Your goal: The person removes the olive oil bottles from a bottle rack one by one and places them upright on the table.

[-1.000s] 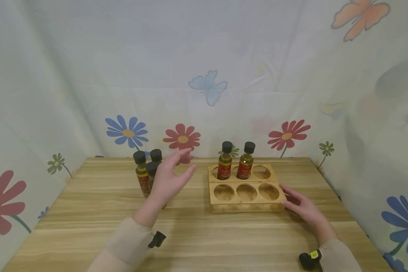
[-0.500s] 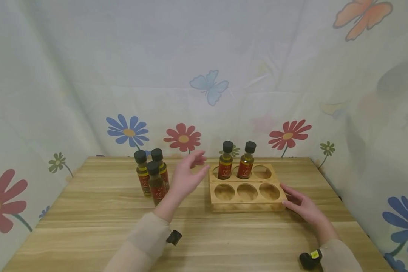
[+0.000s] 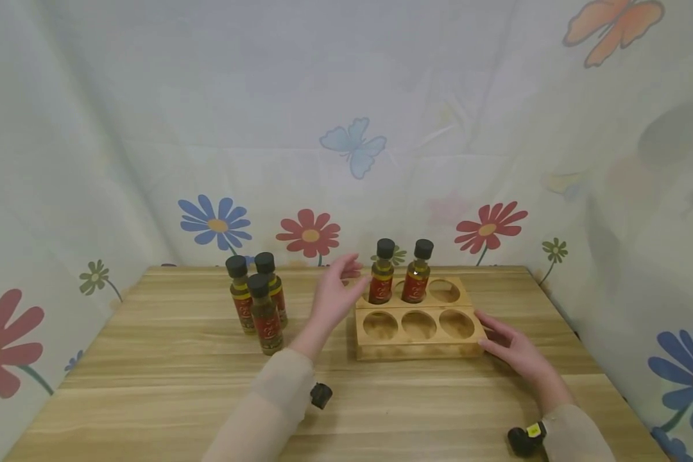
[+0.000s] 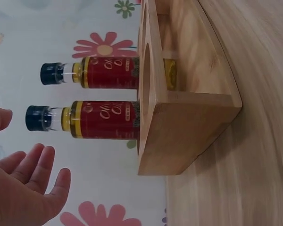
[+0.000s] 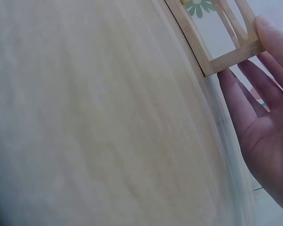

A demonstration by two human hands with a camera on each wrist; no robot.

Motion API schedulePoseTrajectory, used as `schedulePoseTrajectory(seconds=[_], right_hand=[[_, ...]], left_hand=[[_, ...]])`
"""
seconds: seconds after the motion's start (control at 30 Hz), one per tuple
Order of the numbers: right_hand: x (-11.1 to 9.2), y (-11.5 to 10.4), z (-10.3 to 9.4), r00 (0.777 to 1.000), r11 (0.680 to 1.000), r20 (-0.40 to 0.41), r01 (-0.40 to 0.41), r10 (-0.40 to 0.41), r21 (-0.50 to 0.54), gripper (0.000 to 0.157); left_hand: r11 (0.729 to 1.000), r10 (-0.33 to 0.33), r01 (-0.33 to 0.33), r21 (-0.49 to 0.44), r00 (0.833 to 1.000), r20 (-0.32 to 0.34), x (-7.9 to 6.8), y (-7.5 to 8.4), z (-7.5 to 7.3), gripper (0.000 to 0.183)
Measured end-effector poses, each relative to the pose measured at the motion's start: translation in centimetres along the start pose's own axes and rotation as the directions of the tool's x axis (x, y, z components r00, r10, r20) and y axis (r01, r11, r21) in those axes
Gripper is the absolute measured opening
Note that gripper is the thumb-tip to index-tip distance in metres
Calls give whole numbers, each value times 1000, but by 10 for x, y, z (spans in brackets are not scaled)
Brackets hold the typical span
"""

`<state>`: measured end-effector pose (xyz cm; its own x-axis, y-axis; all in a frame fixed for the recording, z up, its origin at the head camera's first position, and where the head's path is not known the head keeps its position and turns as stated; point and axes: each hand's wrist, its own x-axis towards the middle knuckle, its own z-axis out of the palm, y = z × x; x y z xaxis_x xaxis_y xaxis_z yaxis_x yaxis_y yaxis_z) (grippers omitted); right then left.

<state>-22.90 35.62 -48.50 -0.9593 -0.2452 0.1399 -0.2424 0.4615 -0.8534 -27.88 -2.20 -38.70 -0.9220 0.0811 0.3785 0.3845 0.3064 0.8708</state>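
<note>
— Where your right hand (image 3: 516, 353) meets the wooden rack (image 3: 418, 351), what is its state?

— Your thumb and extended fingers touch the rack's right end, by its near corner. Your left hand (image 3: 333, 298) is wide: thumb set apart from the fingers, nothing in its grasp. It hangs just beside the rear-left bottle (image 3: 380, 292); whether it makes contact, you cannot tell.

— How is the rack oriented?

— Its long axis runs left to right, parallel to the far edge of the worktop (image 3: 410, 410). It sits right of centre, with two rows of three round holes.

— Which way do the bottles point?

— Your rear-left bottle and the rear-middle bottle (image 3: 415, 290) stand upright in the far row, long axes vertical, black caps up, red labels showing from your side. Toward the worktop's left edge, three bottles stand close together, also upright, caps up: the front bottle (image 3: 267, 327) nearest you, the left bottle (image 3: 244, 314) and the back bottle (image 3: 277, 295) nearer the far edge.
</note>
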Motion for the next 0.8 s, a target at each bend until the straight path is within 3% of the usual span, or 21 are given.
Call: schedulePoseTrajectory(seconds=[0.8], right_hand=[[-1,-2,-1,1000,999,-2,-12,12,-32,61]], left_hand=[[985,-86,89,-145,996,27,35,-4,31,65]])
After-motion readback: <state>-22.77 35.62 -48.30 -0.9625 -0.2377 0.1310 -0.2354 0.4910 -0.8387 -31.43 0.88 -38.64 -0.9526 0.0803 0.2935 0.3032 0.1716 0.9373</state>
